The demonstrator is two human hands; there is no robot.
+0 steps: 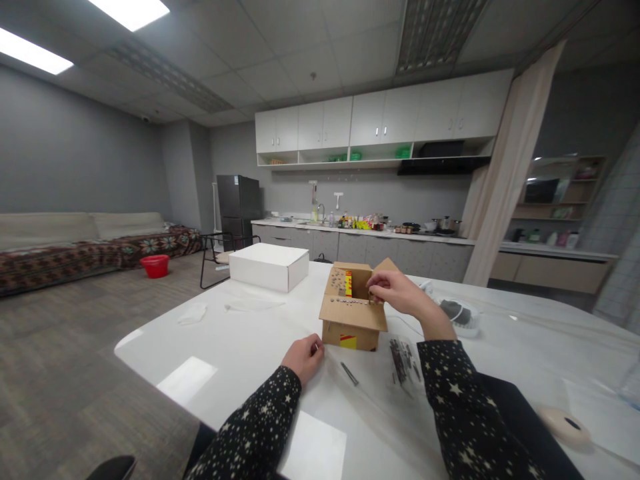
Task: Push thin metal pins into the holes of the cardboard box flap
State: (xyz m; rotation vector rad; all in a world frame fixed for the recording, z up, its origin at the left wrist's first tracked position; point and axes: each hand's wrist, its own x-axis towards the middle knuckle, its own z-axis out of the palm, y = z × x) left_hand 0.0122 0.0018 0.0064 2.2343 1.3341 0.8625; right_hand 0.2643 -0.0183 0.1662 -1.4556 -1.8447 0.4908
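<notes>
A small open cardboard box (350,323) with a red and yellow label sits on the white table (235,347). Several small dark screws stand in a row along its front flap. My right hand (395,293) hovers over the box opening with fingertips pinched together, apparently on a small screw. My left hand (303,358) rests on the table just left of the box, fingers curled, holding nothing I can make out. A dark screw (349,373) lies on the table in front of the box. A clear bag of dark screws (404,360) lies under my right forearm.
A closed white box (269,266) stands farther back on the left. A white paper sheet (313,453) lies near the table's front edge. A grey object in plastic (457,313) sits right of the box, a beige mouse-like object (564,425) at the right. A chair (217,257) stands behind the table.
</notes>
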